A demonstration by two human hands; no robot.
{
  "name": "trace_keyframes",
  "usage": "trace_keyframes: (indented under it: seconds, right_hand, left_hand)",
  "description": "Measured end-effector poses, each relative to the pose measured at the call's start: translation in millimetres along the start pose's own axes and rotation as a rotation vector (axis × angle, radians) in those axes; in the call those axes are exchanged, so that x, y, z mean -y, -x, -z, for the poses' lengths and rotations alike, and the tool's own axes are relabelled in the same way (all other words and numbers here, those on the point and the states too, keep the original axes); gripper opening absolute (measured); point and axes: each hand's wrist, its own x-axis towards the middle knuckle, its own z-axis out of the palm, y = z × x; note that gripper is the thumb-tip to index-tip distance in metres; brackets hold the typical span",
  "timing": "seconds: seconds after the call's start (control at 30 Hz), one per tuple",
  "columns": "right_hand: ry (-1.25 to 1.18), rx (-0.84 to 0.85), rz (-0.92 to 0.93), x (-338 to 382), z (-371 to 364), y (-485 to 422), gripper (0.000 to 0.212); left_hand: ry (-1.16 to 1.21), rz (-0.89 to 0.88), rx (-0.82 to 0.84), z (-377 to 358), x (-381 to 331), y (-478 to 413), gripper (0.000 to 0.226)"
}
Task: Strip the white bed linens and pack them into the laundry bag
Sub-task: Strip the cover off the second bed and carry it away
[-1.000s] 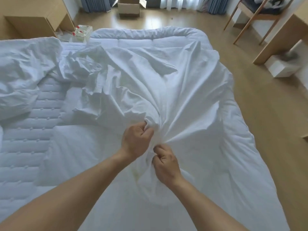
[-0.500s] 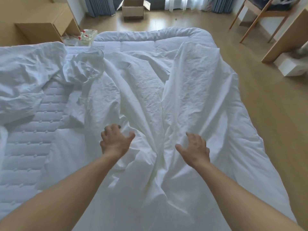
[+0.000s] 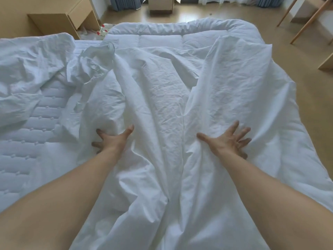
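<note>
A crumpled white sheet (image 3: 162, 98) lies spread down the middle of the bed, over a white duvet (image 3: 173, 31). My left hand (image 3: 112, 140) presses on a bunched fold of the sheet with fingers spread. To the right, my right hand (image 3: 227, 141) lies flat on the sheet, fingers splayed wide. Another heap of white linen (image 3: 27, 69) sits at the left on the bare quilted mattress (image 3: 27, 145). No laundry bag is in view.
A wooden nightstand (image 3: 63, 17) stands at the upper left, with small items (image 3: 102, 30) on the floor beside it. A cardboard box (image 3: 161, 4) sits on the wooden floor (image 3: 306, 91) by the curtains. Wooden chair legs (image 3: 304, 20) stand at the upper right.
Both hands let go of the bunched sheet they pinched together and moved apart, fingers opening. The sheet now lies flatter and more stretched toward me.
</note>
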Motion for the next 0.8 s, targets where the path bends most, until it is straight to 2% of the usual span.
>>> trace_keyframes:
  seconds: [0.1, 0.17, 0.23, 0.3, 0.4, 0.43, 0.53, 0.6, 0.7, 0.8]
  right_hand:
    - [-0.226, 0.005, -0.117, 9.2, -7.9, -27.0, 0.158]
    - [-0.270, 0.019, -0.153, 16.3, -23.4, -35.4, 0.149]
    - [-0.265, 0.026, -0.134, 20.4, -42.3, -34.3, 0.120]
    - [-0.226, 0.024, -0.069, 19.5, -53.8, -30.3, 0.085]
    - [-0.285, 0.053, 0.022, 17.6, -45.6, -22.5, 0.043]
    - [-0.342, 0.063, 0.043, 20.0, -39.1, -18.9, 0.038]
    - [-0.529, 0.042, 0.086, 40.4, -13.0, 2.9, 0.037]
    - [-0.603, 0.054, 0.117, 60.1, 5.2, 25.6, 0.035]
    - [-0.712, 0.124, 0.209, 84.0, 27.8, 70.8, 0.018]
    - [-0.879, 0.219, 0.281, 95.4, 52.9, 121.6, 0.023]
  left_hand:
    - [0.045, 0.008, 0.026, -16.4, -3.3, -16.2, 0.140]
    - [0.170, -0.025, 0.128, -28.8, -5.1, -13.7, 0.136]
    - [0.265, -0.052, 0.190, -35.8, -11.4, 1.5, 0.123]
    - [0.252, -0.100, 0.188, -41.2, -17.6, 13.3, 0.100]
    - [0.280, -0.138, 0.191, -41.4, -27.6, 21.1, 0.047]
    - [0.304, -0.137, 0.197, -37.1, -33.2, 23.4, 0.034]
    - [0.409, -0.171, 0.209, -16.4, -61.3, 39.4, 0.022]
    - [0.477, -0.223, 0.201, -0.5, -85.7, 61.4, 0.002]
    - [0.484, -0.269, 0.237, 20.2, -106.2, 107.2, 0.012]
    - [0.546, -0.333, 0.328, 45.2, -106.0, 151.2, 0.012]
